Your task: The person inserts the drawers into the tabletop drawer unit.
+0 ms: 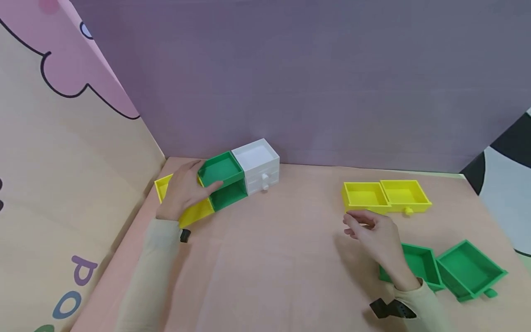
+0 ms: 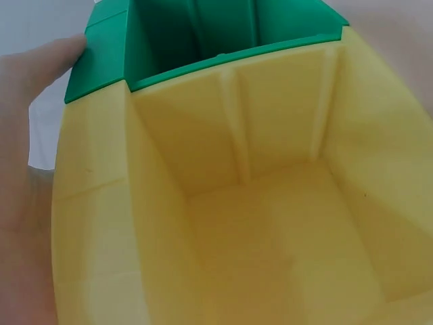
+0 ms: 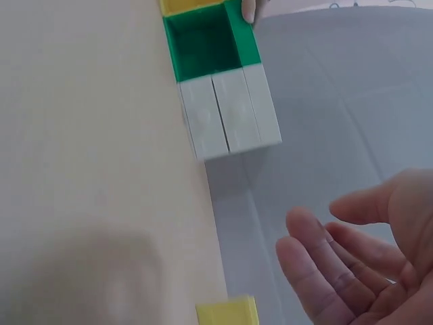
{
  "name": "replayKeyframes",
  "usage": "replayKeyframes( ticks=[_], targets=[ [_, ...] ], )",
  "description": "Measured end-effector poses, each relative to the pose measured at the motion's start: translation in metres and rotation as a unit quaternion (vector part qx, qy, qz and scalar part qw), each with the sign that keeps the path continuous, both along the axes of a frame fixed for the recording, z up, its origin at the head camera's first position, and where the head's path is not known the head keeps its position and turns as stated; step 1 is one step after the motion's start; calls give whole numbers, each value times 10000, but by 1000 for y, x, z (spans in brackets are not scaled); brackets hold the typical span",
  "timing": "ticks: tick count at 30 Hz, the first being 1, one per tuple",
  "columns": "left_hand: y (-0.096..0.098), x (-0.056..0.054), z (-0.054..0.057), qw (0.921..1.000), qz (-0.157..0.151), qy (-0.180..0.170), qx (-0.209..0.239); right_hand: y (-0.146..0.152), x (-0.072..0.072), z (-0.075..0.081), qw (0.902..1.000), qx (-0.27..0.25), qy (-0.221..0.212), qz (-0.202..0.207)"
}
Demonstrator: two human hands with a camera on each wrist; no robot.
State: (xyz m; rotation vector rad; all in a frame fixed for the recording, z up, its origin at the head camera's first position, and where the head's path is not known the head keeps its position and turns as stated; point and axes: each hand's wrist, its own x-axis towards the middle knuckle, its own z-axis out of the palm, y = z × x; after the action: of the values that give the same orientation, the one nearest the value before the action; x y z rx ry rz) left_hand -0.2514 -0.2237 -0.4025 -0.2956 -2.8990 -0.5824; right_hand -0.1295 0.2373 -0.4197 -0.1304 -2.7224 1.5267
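Note:
A joined row of small cabinets stands at the back left. It has a hollow yellow cabinet (image 1: 197, 212), a hollow green cabinet (image 1: 229, 194) and a white cabinet (image 1: 257, 159) with its drawers in. My left hand (image 1: 181, 189) rests over the top of the yellow one, thumb extended onto the green one's top. Its other fingertips are partly hidden behind. The bare inside of the yellow cabinet (image 2: 270, 237) fills the left wrist view. My right hand (image 1: 375, 235) hovers with fingers loosely bent and nothing in them, just in front of two yellow drawers (image 1: 406, 193).
Two green drawers (image 1: 470, 269) lie at the right front, one partly behind my right wrist. The pink tabletop (image 1: 269, 258) meets a purple-grey wall panel (image 1: 307, 83) at the back. A printed panel (image 1: 74, 161) borders the left side.

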Motion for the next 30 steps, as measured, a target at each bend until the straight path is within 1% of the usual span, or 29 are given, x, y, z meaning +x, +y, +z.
replayKeyframes(
  ticks=[6,8,11,14,18,20,23,27,30],
  targets=[
    [1,1,-2,9999,146,-60,37,30,21,-2,9983,511,-137,-234],
    [1,1,-2,9998,167,-56,71,39,29,-3,9970,627,-283,-357],
    [2,2,-3,9997,195,-71,117,54,43,-5,9942,651,-632,-586],
    [3,3,-5,9996,214,-101,160,67,57,-9,9902,676,-888,-841],
    [2,4,-6,9994,252,-107,187,81,75,-19,9866,874,-907,-1041],
    [2,4,-6,9994,270,-103,179,86,83,-24,9848,895,-970,-1129],
    [1,4,-7,9994,289,-84,154,92,89,-31,9781,840,-1307,-1385],
    [2,3,-8,9994,296,-35,160,98,92,-40,9674,683,-1727,-1719],
    [3,2,-9,9994,312,13,175,101,93,-44,9616,620,-1818,-1959]
  ],
)
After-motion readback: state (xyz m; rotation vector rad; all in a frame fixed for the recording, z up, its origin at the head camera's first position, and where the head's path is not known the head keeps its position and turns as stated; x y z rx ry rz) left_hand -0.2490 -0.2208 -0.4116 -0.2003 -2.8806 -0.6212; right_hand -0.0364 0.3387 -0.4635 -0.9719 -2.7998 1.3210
